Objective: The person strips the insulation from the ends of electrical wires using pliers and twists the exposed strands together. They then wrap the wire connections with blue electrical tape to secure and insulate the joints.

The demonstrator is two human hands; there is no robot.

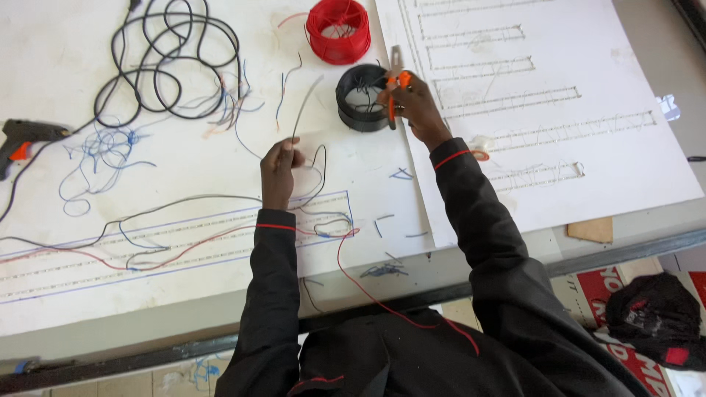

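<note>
**Black wire held up for the pliers at a wiring board**

Black wire point(307, 95), a short curved length, rises from the left hand point(279, 163), whose grip is closed around its lower end above the white tabletop point(184, 158). The right hand point(413, 103) holds orange-handled pliers point(397, 77), its grip closed on the handles, the steel nose pointing up and away just beside a black wire spool point(360, 99). A red wire spool point(338, 29) stands behind it. The two hands are apart, wire and tool not yet touching.

By the look of it, the step in hand is preparing a cut length of wire. Bringing the pliers' nose to the wire's free end would call for a steady left hand and a careful closing of the tool.

A tangle of black cable point(169, 59) and blue wire scraps point(103, 147) lie to the left, near a glue gun point(26, 136). A white sheet point(647, 59) with stitched wire rows lies to the right.
</note>
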